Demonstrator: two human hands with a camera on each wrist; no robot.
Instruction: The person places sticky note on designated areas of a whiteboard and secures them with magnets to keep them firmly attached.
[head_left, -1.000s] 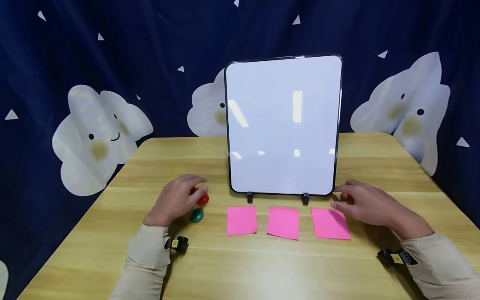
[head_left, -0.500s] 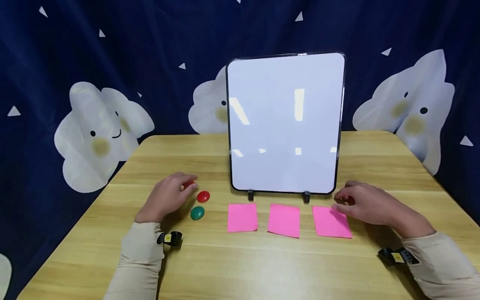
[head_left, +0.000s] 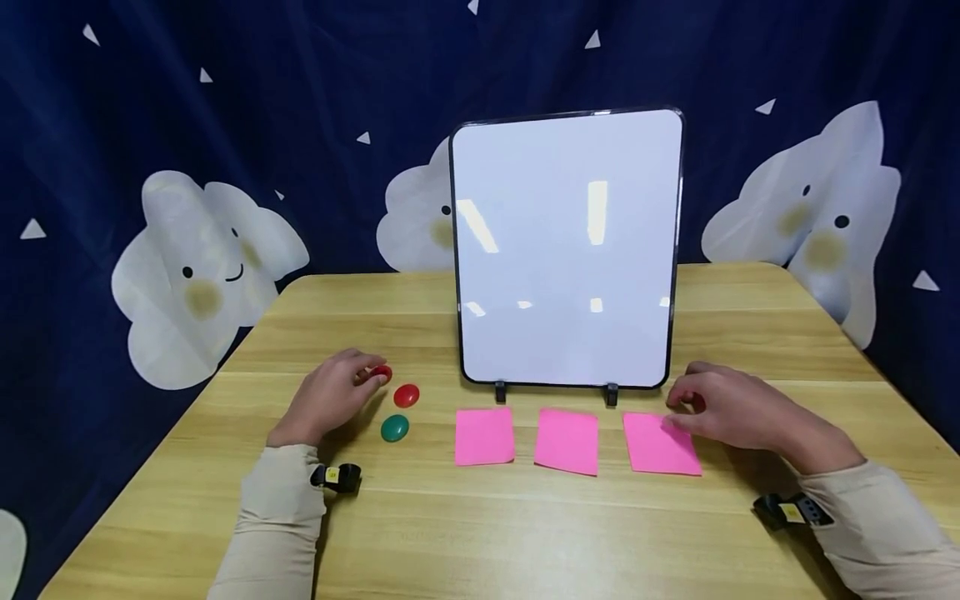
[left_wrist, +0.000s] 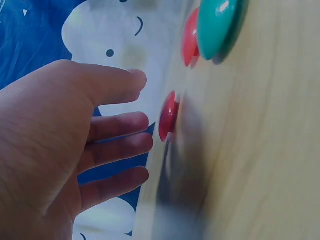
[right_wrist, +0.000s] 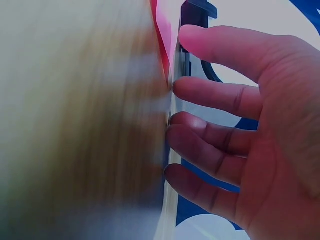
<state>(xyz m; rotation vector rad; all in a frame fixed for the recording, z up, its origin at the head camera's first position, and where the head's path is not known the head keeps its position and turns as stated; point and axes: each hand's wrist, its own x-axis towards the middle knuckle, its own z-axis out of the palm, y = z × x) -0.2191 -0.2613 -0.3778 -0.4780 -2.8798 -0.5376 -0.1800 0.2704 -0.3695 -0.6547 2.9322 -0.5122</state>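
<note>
My left hand (head_left: 330, 398) is over the left of the table, beside a red button magnet (head_left: 382, 372). In the left wrist view its fingers are relaxed, and that red magnet (left_wrist: 168, 116) sits on the table just beyond the fingertips, with nothing gripped. A second red button magnet (head_left: 407, 395) and a green one (head_left: 394, 427) lie to the right of this hand. My right hand (head_left: 738, 412) hovers with loosely bent fingers by the rightmost pink sticky note (head_left: 660, 446), its thumb over the note's upper corner. In the right wrist view, it holds nothing.
A whiteboard (head_left: 566, 250) with a black frame stands upright on small black feet (head_left: 612, 395). Two more pink sticky notes, the left one (head_left: 484, 437) and the middle one (head_left: 567, 442), lie in front of it. A dark blue cloud-patterned curtain (head_left: 330, 75) hangs behind the wooden table (head_left: 495, 542).
My left hand has drawn back to the left from the magnets, uncovering the second red one. My right hand has stayed nearly still.
</note>
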